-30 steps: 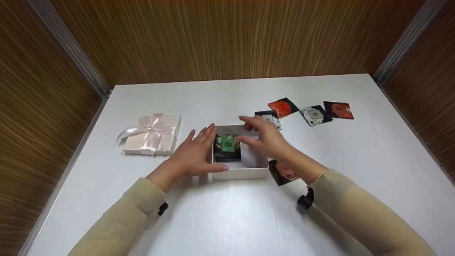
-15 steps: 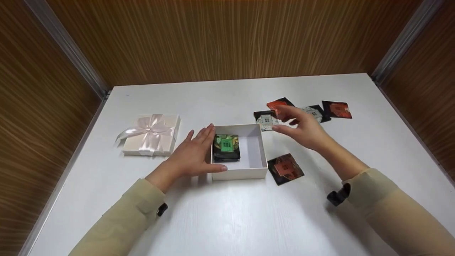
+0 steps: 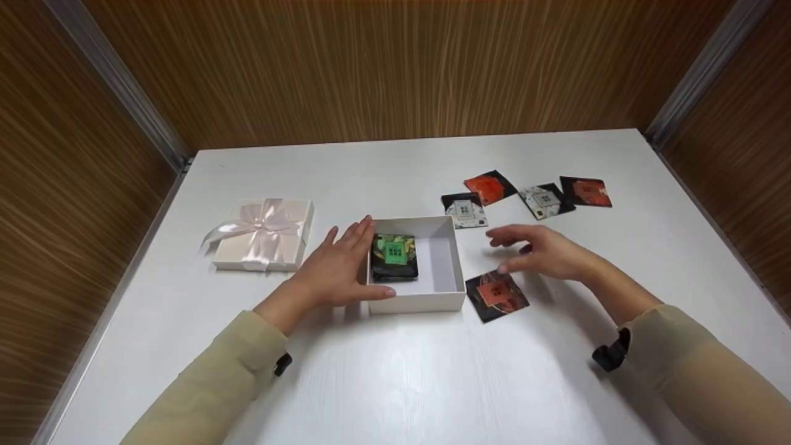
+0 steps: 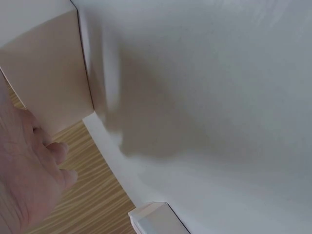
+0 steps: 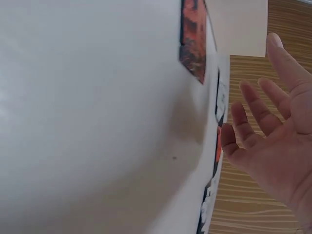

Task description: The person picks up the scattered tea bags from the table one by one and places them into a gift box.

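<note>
My left hand rests along the left wall of an open white box, its fingers straight and its thumb at the front corner. Inside, on the left, lies a stack of flat square packets with a green-labelled packet on top. To the right of the box, my right hand hovers with loosely bent fingers, holding nothing. Its thumb overlaps the far corner of a red-and-black packet in the head view. The right wrist view shows the empty palm, fingers spread.
Behind the right hand lie a white-and-black packet, an orange-red packet, another white-and-black packet and a red one. A pale lid with a satin bow sits at left. Wooden panels enclose the white table.
My right hand has left the box, passed over the packets at the back right, and come nearer the red-and-black packet. My left hand stays on the box.
</note>
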The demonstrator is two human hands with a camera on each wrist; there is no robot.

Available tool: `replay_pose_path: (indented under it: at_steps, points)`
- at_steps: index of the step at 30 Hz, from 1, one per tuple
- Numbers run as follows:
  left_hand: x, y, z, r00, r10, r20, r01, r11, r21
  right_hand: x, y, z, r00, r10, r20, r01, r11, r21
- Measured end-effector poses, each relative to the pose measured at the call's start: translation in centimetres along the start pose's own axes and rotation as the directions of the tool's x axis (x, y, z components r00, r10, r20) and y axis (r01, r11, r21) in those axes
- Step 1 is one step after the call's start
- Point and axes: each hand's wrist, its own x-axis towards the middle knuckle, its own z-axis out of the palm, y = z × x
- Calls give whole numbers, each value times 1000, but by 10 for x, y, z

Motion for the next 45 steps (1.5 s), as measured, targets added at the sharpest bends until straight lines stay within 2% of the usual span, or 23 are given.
replay_pose_path:
  at_steps: [5,9,15,28,38,45]
  points:
    - [0,0,1,1000,3,1,-3,1000,7,-3,9,9,993,51,102,-51,999,-4]
    - [0,-1,1,1000,-3,0,3,1000,7,-4,12,13,989,67,131,-68,998,7]
    - [1,-2,1,1000,1,-3,-1,1000,13,-6,18,16,988,51,143,-56,998,33]
    - [1,-1,1,1000,3,-4,-3,1000,1,-8,18,21,984,22,175,-16,999,-34]
    - [2,-1,-1,1000,0,-3,0,1000,4,-5,16,26,986,50,158,-38,996,-78]
    - [2,-1,0,1000,0,0,0,1000,8,-5,14,27,989,24,146,-10,995,-97]
